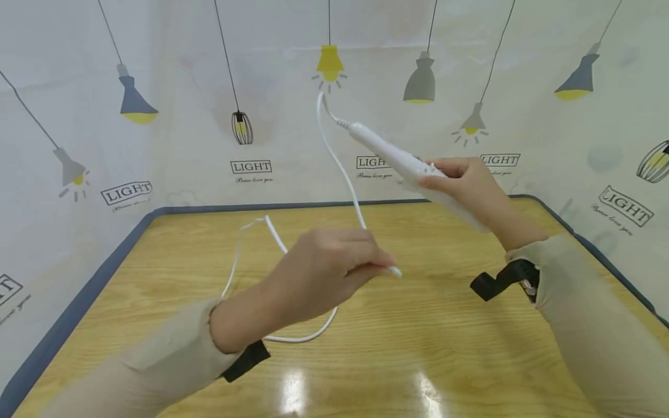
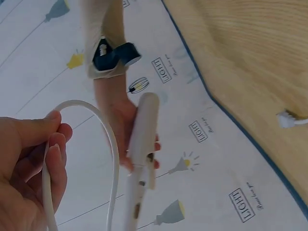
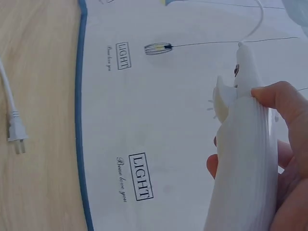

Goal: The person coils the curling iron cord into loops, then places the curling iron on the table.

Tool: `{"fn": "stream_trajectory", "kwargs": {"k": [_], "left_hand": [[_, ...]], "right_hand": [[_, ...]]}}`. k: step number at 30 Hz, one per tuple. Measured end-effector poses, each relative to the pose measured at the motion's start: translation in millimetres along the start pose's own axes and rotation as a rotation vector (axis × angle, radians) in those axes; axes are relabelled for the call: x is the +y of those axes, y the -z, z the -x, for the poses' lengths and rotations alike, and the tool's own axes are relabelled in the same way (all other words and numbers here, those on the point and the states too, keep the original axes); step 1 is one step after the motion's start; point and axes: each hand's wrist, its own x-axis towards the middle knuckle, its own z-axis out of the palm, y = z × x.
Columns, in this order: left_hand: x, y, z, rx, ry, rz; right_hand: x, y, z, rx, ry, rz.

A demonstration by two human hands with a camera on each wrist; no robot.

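Note:
My right hand (image 1: 467, 188) grips a white curling iron (image 1: 384, 148) and holds it up over the table, tilted with its cord end toward the upper left. In the right wrist view, the thumb lies along the iron's ribbed body (image 3: 245, 159), and a lever (image 3: 222, 98) sticks out at its side. The white cord (image 1: 334, 154) loops from the iron down to my left hand (image 1: 334, 264), which pinches it between thumb and curled fingers. A short bit of cord pokes out past those fingertips. The two-pin plug (image 3: 18, 132) lies over the table in the right wrist view.
Further cord (image 1: 305, 338) curves across the wooden table (image 1: 444, 325) beneath my left hand. Behind the table's blue edge (image 1: 292, 206) rises a white backdrop (image 1: 292, 69) printed with lamps and lettering. Black straps (image 1: 504, 278) circle both wrists.

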Motion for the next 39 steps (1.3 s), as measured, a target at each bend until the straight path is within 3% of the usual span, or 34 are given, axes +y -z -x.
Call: {"fn": "stream_trajectory", "kwargs": {"k": [6, 13, 18, 24, 28, 31, 39], "left_hand": [[-3.4, -18.0, 27.8, -0.076, 0.039, 0.015], [-6.5, -44.6, 45.9, -0.191, 0.075, 0.017], [-17.3, -53.0, 52.1, -0.238, 0.181, 0.041], [-53.2, -60.1, 61.4, -0.297, 0.369, 0.117], [-82.4, -62.5, 65.4, -0.357, 0.502, 0.181], [-105.9, -62.9, 67.6, -0.385, 0.592, 0.214], [-158.5, -49.1, 62.2, -0.381, 0.768, 0.168]], "right_hand": [[-18, 17, 2, 0.011, -0.025, -0.144], [-35, 28, 8, 0.058, 0.047, -0.497], [-39, 36, 16, 0.010, 0.151, -0.679], [-30, 42, 24, -0.065, 0.294, -0.739], [-19, 42, 28, -0.186, 0.399, -0.744], [-12, 41, 31, -0.336, 0.490, -0.751], [2, 30, 34, -0.670, 0.638, -0.657]]}}
